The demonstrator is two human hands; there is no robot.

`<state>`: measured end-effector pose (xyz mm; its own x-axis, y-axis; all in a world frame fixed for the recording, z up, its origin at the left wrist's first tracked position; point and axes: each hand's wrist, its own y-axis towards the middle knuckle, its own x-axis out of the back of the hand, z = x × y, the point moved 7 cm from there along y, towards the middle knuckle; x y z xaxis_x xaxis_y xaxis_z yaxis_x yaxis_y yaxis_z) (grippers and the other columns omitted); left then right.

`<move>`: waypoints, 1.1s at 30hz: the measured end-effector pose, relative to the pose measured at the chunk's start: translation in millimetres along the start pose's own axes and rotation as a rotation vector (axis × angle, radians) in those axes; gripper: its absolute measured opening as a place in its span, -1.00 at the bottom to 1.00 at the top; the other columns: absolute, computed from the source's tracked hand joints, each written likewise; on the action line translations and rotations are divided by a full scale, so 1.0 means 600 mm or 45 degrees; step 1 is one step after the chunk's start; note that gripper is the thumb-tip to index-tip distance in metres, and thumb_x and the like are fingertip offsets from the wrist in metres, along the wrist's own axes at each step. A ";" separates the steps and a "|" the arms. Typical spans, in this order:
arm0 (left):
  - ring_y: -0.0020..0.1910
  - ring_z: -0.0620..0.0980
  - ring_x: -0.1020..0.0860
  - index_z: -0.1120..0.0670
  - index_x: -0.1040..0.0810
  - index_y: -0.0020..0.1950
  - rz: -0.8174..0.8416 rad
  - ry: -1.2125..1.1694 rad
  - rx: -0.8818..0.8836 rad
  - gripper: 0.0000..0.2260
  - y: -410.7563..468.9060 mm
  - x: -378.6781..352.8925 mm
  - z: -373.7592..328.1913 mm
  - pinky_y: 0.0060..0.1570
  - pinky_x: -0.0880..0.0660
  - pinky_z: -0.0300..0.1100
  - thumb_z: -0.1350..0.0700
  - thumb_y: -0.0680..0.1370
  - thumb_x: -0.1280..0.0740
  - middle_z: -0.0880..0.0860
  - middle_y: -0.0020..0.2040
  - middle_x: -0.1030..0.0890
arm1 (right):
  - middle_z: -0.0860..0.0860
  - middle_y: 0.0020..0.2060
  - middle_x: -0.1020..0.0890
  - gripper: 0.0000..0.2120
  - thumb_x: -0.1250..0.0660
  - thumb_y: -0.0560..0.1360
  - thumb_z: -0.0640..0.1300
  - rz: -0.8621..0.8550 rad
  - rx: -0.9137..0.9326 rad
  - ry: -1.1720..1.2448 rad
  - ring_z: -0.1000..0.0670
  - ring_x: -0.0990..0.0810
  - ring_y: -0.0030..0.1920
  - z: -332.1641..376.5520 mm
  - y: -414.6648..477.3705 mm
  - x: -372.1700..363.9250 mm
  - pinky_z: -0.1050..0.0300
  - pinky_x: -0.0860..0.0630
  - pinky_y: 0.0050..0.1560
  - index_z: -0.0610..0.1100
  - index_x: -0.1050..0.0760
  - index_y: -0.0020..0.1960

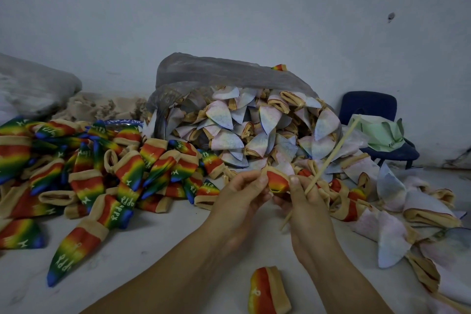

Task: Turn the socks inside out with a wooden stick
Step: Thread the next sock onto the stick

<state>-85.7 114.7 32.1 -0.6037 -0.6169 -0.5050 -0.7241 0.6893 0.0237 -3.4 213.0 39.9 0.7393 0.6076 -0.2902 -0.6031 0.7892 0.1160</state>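
Rainbow knit with a tan cuff, so it should be light, floppy and stretchy, with zero stiffness and nothing to break. Nearest the camera a loose sock point(267, 290) lies on the floor between the forearms, and nobody's touching it.

Just past it both hands are raised with the sock point(277, 181) bunched between them. The left hand point(239, 194) pinches one side with thumb and fingers. The right hand point(305, 201) presses its thumb on the other side, and its curled fingers also trap the wooden stick point(331, 158). The stick slants up and away to the right, its lower end poking out below the palm.

I'd grab at the cuff edge, since the fabric will probably just slide and bunch anywhere else. As far as I can tell the stick isn't inside the sock.

Further back there's a rainbow pile point(89, 173) on the left. A pale pile point(254, 130), probably the ones left to do, spills from a plastic bag point(216, 71), and a blue chair point(369, 107) sits by the wall.
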 end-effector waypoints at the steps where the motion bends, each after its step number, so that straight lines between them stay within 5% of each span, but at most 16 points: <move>1: -0.24 -0.16 -0.61 0.16 -0.64 0.07 -0.020 -0.005 -0.002 -0.83 0.001 0.002 -0.001 -0.14 -0.56 -0.31 0.17 0.49 -0.41 0.01 -0.21 -0.65 | -0.16 -0.07 -0.64 -0.82 -0.17 0.62 -0.13 -0.003 -0.009 0.030 -0.01 -0.65 -0.14 -0.001 0.000 0.000 0.35 -0.53 -0.30 -0.18 -0.51 0.01; 7: 0.04 -0.13 -0.64 0.02 -0.64 0.08 -0.111 0.340 -0.045 -0.89 0.000 0.016 0.000 -0.10 -0.46 -0.24 0.07 0.59 -0.35 -0.07 0.00 -0.70 | 0.00 -0.07 -0.66 -0.82 -0.18 0.61 -0.12 0.046 -0.003 0.182 0.09 -0.67 -0.11 0.004 0.000 -0.008 0.33 -0.57 -0.20 -0.07 -0.55 -0.03; 16: -0.26 -0.07 -0.64 0.17 -0.62 0.04 -0.212 -0.327 0.226 -0.91 0.005 0.022 0.003 -0.41 -0.54 -0.33 0.23 0.58 -0.34 0.13 -0.14 -0.70 | 0.04 -0.27 -0.62 -0.81 -0.15 0.62 -0.04 0.052 0.152 -0.347 0.20 -0.60 -0.30 0.005 -0.006 -0.010 0.16 -0.44 -0.23 0.00 -0.50 -0.09; 23: -0.30 -0.04 -0.56 0.20 -0.60 0.00 -0.016 -0.481 0.305 -0.88 -0.004 -0.006 0.000 -0.44 -0.45 -0.29 0.18 0.52 -0.35 0.16 -0.16 -0.67 | 0.01 -0.34 -0.64 -0.75 -0.15 0.63 -0.11 0.185 -0.102 0.092 0.13 -0.60 -0.35 -0.011 -0.007 -0.025 0.28 -0.54 -0.27 -0.11 -0.54 -0.13; 27: 0.03 -0.22 -0.57 -0.17 -0.54 0.11 -0.260 0.460 -0.126 -0.88 -0.009 0.024 -0.034 -0.15 -0.46 -0.33 -0.10 0.62 -0.26 -0.11 0.16 -0.60 | 0.00 -0.42 -0.54 -0.78 -0.14 0.64 -0.13 0.220 -0.231 0.080 0.11 -0.49 -0.40 -0.016 -0.002 -0.016 0.18 -0.47 -0.27 -0.13 -0.52 -0.07; 30: 0.30 -0.43 -0.32 -0.50 -0.38 0.17 -0.005 1.027 -0.665 -0.75 -0.028 -0.017 -0.072 0.13 -0.41 -0.45 -0.32 0.50 -0.23 -0.50 0.25 -0.31 | -0.04 -0.37 -0.53 -0.76 -0.13 0.64 -0.12 0.247 -0.228 0.026 0.08 -0.49 -0.38 -0.017 -0.005 -0.020 0.17 -0.46 -0.28 -0.16 -0.53 -0.06; 33: 0.36 -0.43 -0.22 -0.39 -0.33 0.31 0.198 1.396 -0.872 -0.62 -0.030 -0.040 -0.043 0.30 -0.23 -0.41 -0.21 0.52 -0.31 -0.46 0.29 -0.29 | -0.10 -0.21 -0.65 -0.75 -0.17 0.63 -0.08 0.308 -0.315 0.147 0.00 -0.64 -0.21 -0.021 -0.012 -0.024 0.13 -0.55 -0.15 -0.20 -0.57 0.01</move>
<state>-66.7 106.9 66.1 -0.4169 -0.7600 0.4986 -0.4478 0.6491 0.6150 -13.7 197.6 31.3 0.5365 0.7487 -0.3894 -0.8209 0.5700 -0.0351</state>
